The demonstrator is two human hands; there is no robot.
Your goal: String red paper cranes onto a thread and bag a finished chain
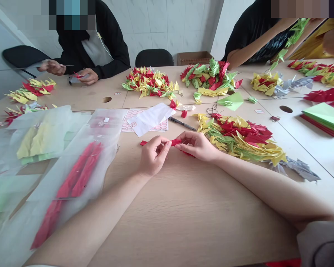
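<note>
Pinches red folded paper (176, 142) in the narrowed fingers of left hand (153, 156) and right hand (198, 147) over the wooden surface (183, 207), near a black pen (183, 124), with a multicoloured folded-paper garland (246, 134) beside right hand and translucent bags (108, 128) of coloured paper leftward.

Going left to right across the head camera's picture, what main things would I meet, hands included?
Bagged red paper, left hand, right hand, pile of colorful folded paper, stack of green sheets.
</note>
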